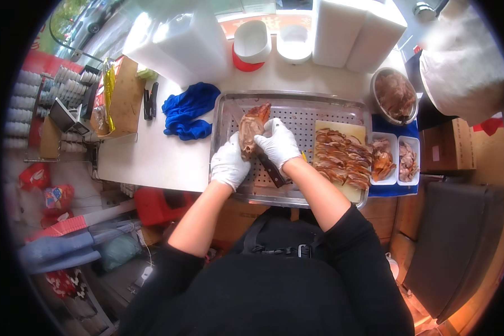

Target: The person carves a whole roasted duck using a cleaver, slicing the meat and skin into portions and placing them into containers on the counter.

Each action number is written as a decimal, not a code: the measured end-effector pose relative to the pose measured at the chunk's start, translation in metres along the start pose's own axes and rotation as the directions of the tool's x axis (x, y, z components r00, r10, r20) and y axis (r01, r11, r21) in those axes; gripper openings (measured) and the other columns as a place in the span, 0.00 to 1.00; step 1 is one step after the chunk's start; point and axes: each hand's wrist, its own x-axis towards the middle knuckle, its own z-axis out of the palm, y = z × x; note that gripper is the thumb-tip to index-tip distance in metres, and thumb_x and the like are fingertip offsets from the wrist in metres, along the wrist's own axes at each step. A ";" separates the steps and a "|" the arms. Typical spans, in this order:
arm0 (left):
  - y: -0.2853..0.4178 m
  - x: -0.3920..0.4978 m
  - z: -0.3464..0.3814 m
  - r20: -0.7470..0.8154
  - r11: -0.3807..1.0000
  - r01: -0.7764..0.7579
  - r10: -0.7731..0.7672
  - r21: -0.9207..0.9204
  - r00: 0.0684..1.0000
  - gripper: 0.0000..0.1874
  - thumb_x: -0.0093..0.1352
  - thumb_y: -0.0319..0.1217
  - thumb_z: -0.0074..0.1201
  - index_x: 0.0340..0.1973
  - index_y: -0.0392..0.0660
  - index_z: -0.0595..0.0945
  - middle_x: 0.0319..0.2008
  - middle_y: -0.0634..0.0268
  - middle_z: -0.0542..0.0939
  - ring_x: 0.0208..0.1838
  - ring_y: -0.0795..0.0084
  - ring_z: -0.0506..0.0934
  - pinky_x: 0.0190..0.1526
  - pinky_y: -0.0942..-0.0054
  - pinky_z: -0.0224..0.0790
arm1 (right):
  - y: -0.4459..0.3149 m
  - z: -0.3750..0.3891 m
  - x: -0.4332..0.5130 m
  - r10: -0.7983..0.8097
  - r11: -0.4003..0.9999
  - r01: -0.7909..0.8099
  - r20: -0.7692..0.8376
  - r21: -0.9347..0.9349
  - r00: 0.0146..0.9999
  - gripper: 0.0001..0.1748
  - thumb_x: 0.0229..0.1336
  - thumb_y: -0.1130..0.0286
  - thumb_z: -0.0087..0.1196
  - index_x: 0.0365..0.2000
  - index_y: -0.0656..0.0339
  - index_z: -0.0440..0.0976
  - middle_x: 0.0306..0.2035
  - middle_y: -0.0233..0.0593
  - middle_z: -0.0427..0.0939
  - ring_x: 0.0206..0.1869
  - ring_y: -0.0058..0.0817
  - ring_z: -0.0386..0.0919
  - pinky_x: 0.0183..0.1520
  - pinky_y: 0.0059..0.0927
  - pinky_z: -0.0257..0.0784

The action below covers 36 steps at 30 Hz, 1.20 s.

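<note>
Both of my hands wear white gloves and hold a piece of roasted poultry carcass point(252, 128) above a perforated steel tray point(292, 116). My left hand point(230, 161) grips its left and lower side; my right hand point(279, 142) grips its right side, thumb against the meat. Beneath my hands lies a knife with a dark handle point(272, 171), its blade mostly hidden. To the right, rows of sliced roast meat point(342, 157) rest on a cream cutting board point(352, 194) inside the tray.
Two white containers of meat pieces point(383, 161) point(408, 161) and a metal bowl of meat point(394, 96) stand right of the tray. A blue cloth point(190, 111) and black tongs point(150, 102) lie left. White foam boxes point(180, 46) stand behind. A person in white point(464, 67) is at the upper right.
</note>
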 end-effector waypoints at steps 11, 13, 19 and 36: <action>-0.019 -0.030 -0.065 0.192 -0.228 0.241 0.218 -0.943 0.957 0.50 0.49 0.26 0.60 0.70 0.35 0.63 0.60 0.49 0.77 0.59 0.51 0.78 0.65 0.55 0.71 | -0.075 -0.075 -0.036 0.012 0.836 -0.229 0.402 0.498 0.915 0.12 0.67 0.71 0.60 0.48 0.64 0.75 0.41 0.31 0.79 0.39 0.18 0.78 0.39 0.21 0.73; -0.010 -0.031 -0.069 0.180 -0.280 0.257 0.274 -0.925 0.945 0.50 0.49 0.26 0.60 0.70 0.35 0.63 0.61 0.50 0.77 0.60 0.52 0.78 0.65 0.56 0.71 | -0.096 -0.081 -0.046 0.008 0.813 -0.248 0.416 0.527 0.909 0.15 0.65 0.72 0.62 0.49 0.65 0.75 0.42 0.31 0.79 0.41 0.17 0.77 0.40 0.21 0.73; -0.001 -0.029 -0.063 0.174 -0.259 0.277 0.359 -0.925 0.917 0.50 0.49 0.26 0.61 0.70 0.34 0.64 0.60 0.53 0.78 0.60 0.56 0.78 0.66 0.58 0.69 | -0.096 -0.078 -0.044 -0.107 0.801 -0.064 0.248 0.595 0.963 0.33 0.55 0.69 0.72 0.58 0.66 0.70 0.50 0.41 0.78 0.51 0.22 0.75 0.55 0.26 0.74; -0.002 -0.035 -0.056 0.232 0.090 0.219 0.175 -0.972 0.957 0.42 0.62 0.34 0.59 0.71 0.37 0.63 0.64 0.54 0.74 0.63 0.57 0.76 0.66 0.58 0.69 | -0.089 -0.084 -0.040 -0.244 0.832 0.224 -0.028 0.507 0.969 0.06 0.67 0.74 0.57 0.43 0.63 0.77 0.35 0.36 0.82 0.39 0.21 0.78 0.45 0.27 0.76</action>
